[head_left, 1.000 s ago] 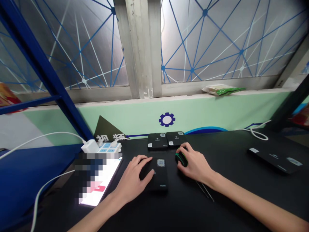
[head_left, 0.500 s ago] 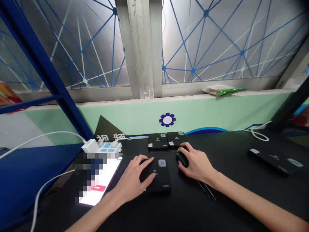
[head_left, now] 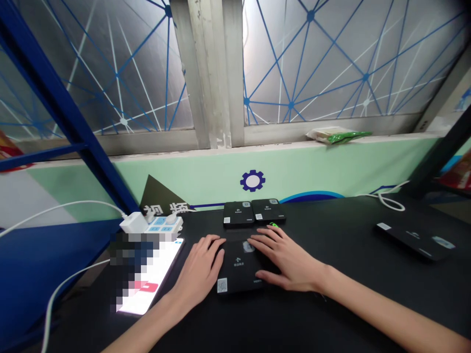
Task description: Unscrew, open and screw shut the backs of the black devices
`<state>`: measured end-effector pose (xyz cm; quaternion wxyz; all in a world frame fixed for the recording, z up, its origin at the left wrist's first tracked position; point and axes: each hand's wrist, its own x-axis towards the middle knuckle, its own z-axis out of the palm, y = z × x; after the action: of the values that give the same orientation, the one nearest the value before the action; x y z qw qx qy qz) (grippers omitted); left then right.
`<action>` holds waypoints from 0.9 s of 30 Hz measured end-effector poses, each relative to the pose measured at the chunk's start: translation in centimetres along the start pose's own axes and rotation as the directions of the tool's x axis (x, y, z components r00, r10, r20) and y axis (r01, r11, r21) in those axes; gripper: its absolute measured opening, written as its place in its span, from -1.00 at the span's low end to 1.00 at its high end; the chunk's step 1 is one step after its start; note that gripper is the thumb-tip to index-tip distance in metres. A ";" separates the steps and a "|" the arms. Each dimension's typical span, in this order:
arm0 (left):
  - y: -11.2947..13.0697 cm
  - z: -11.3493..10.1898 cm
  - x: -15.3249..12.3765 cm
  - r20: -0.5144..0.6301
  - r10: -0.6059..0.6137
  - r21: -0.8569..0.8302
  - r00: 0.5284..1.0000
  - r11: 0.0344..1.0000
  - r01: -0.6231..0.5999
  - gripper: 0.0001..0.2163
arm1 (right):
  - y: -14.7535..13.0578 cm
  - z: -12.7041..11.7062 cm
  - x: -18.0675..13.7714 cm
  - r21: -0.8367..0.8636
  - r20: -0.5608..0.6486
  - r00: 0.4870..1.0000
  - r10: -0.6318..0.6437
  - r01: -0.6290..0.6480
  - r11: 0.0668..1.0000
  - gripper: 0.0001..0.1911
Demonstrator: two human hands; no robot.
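Observation:
A flat black box with HDMI lettering (head_left: 239, 269) lies on the black tabletop between my two hands. My left hand (head_left: 202, 264) rests along its left edge, fingers stretched out and the thumb close to the side. From the right, my right hand (head_left: 283, 257) spreads over the box's right edge, its fingertips near the silver sticker and the thumb by the lettering. Under and behind the right fingers, only a green bit of a rounded black object (head_left: 273, 225) shows. A thin metal tool is almost wholly hidden below the right wrist.
Two similar black boxes (head_left: 238, 214) stand side by side against the wall. Another black box (head_left: 415, 241) lies at the right. To the left are a lit phone (head_left: 162, 274), a power strip (head_left: 165, 225) with plugs and white cables. A green packet (head_left: 338, 135) sits on the ledge.
My right hand has come off the rounded black and green object and moved left onto the box's right side. My left hand has drawn back from the box's top to its left edge.

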<state>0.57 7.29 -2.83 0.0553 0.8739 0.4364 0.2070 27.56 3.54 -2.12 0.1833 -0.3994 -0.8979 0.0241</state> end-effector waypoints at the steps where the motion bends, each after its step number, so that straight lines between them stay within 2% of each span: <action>1: 0.0 0.1 0.0 0.005 -0.001 0.004 1.000 1.000 0.001 -0.70 | 0.0 0.0 0.0 0.013 0.025 1.000 0.002 -0.003 1.000 -0.23; 5: 0.0 0.3 0.0 0.019 0.006 -0.015 1.000 1.000 -0.006 -0.70 | 0.0 -0.1 0.2 0.077 0.075 0.997 0.019 -0.025 0.997 -0.10; 9: 0.1 0.2 0.2 0.024 0.011 -0.036 1.000 0.999 -0.010 -0.68 | -0.1 -0.3 0.3 0.148 0.096 0.995 0.027 -0.041 0.988 -0.06; 22: 0.5 -0.7 0.1 0.026 -0.053 -0.169 0.998 0.984 0.057 -0.68 | -0.1 -0.4 0.3 0.279 -0.032 0.999 0.040 -0.030 0.960 -0.06; 27: -0.5 -0.1 0.1 -0.034 -0.039 -0.162 0.999 0.986 0.033 -0.69 | 0.2 -0.1 0.0 0.337 -0.024 0.996 0.091 -0.078 0.938 0.15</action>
<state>0.22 7.71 -2.88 0.1214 0.8545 0.4351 0.2565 27.76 3.69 -2.07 0.2648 -0.4009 -0.8591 0.1765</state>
